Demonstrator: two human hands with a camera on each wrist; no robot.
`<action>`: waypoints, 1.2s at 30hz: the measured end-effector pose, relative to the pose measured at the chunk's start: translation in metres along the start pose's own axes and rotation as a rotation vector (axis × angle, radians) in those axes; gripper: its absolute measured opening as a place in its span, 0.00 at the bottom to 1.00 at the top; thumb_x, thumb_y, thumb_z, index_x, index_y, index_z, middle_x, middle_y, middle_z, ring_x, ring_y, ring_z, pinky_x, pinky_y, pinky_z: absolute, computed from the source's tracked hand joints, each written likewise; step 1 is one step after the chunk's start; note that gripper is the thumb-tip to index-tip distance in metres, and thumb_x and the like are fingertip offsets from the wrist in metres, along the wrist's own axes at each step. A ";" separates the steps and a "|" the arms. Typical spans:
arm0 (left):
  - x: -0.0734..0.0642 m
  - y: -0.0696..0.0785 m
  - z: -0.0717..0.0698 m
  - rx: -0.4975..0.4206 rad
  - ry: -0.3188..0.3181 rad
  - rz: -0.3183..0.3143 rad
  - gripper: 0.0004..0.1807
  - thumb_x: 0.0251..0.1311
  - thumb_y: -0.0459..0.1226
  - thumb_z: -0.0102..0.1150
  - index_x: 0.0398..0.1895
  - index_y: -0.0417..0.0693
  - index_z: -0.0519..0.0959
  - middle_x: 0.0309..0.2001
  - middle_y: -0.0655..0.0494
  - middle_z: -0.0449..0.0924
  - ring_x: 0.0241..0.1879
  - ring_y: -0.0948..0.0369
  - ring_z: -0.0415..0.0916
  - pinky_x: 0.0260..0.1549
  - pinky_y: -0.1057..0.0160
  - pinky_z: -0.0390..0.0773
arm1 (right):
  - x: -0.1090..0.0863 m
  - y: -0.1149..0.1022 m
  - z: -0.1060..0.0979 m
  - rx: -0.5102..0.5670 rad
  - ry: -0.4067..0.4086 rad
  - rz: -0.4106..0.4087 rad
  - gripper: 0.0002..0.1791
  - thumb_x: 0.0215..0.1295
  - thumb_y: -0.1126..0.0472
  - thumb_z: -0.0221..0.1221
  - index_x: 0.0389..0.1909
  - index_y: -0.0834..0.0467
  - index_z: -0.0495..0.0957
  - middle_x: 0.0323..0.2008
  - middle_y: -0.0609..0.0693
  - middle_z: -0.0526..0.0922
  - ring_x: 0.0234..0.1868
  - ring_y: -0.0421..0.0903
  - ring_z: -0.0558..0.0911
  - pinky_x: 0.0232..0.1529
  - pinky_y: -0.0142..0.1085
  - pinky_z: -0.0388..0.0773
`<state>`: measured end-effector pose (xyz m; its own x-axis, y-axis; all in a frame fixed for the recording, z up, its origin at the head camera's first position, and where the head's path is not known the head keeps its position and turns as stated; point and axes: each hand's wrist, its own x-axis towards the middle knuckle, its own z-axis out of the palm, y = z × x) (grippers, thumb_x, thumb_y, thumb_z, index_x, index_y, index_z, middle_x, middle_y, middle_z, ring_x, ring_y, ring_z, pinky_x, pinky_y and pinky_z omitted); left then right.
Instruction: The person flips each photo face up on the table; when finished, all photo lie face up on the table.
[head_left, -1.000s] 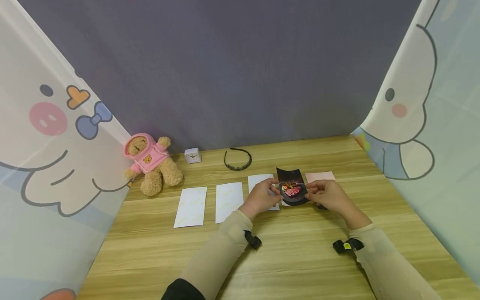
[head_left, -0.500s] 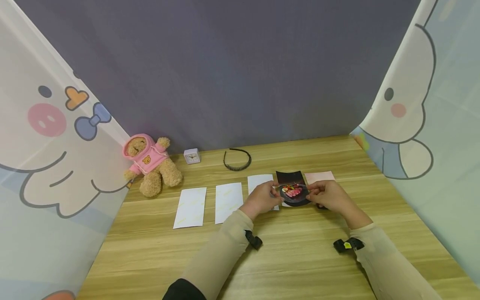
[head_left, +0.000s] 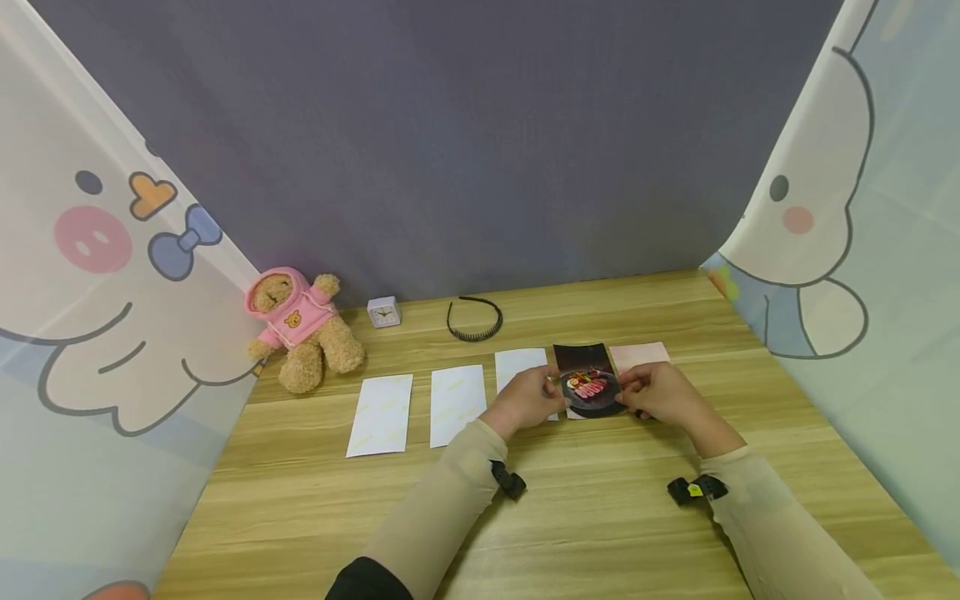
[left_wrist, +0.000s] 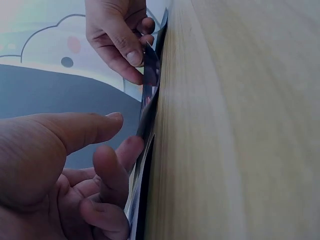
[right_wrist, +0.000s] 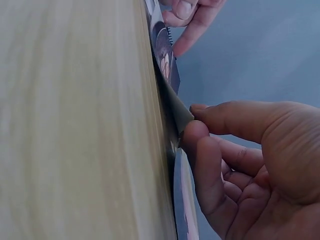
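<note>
From above, my left hand (head_left: 525, 398) and right hand (head_left: 660, 390) meet over the dark photo card (head_left: 589, 383), each pinching one side edge of it, low over the wooden table (head_left: 585, 517). It sits fourth in a row: three white cards (head_left: 381, 413) to the left, a pink card (head_left: 639, 353) peeking out on the right.

My left wrist camera shows what the head view can't: the dark photo card (left_wrist: 148, 107) edge-on, bowed slightly, lifted just off the wood, my fingers (left_wrist: 117, 167) curled against its near edge and my right hand (left_wrist: 120, 37) nipping the far one.

The right wrist camera shows my thumb and forefinger (right_wrist: 197, 132) clamped on the corner, card (right_wrist: 167, 65) curling away from the table.

Back by the wall: teddy bear (head_left: 300, 327), small clock (head_left: 383, 312), black headband (head_left: 475, 318).
</note>
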<state>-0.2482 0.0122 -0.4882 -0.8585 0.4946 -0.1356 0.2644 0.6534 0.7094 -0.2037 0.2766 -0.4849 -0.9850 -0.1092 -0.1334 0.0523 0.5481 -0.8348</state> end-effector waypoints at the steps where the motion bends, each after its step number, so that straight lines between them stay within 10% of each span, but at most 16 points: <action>1: 0.000 0.000 0.000 0.005 -0.002 0.000 0.33 0.70 0.46 0.69 0.74 0.44 0.72 0.34 0.67 0.80 0.27 0.66 0.76 0.34 0.64 0.77 | 0.000 0.000 0.000 -0.003 -0.001 0.005 0.18 0.69 0.64 0.68 0.54 0.71 0.81 0.33 0.55 0.84 0.28 0.49 0.85 0.26 0.40 0.84; 27: -0.003 0.003 -0.001 0.011 -0.046 -0.010 0.29 0.69 0.46 0.70 0.69 0.46 0.77 0.34 0.64 0.80 0.26 0.65 0.74 0.27 0.65 0.75 | 0.003 0.005 0.002 -0.087 0.029 -0.066 0.19 0.70 0.64 0.67 0.57 0.69 0.82 0.37 0.53 0.86 0.22 0.49 0.82 0.21 0.40 0.81; 36: -0.008 -0.001 -0.014 0.006 -0.002 0.085 0.25 0.72 0.44 0.67 0.69 0.50 0.77 0.38 0.66 0.79 0.23 0.64 0.74 0.27 0.64 0.75 | 0.003 0.001 0.002 -0.181 0.110 -0.195 0.15 0.68 0.64 0.70 0.53 0.66 0.85 0.37 0.49 0.86 0.33 0.45 0.81 0.31 0.35 0.79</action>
<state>-0.2471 -0.0004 -0.4784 -0.8319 0.5497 -0.0764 0.3388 0.6121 0.7145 -0.2066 0.2754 -0.4877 -0.9860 -0.1424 0.0873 -0.1606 0.6658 -0.7286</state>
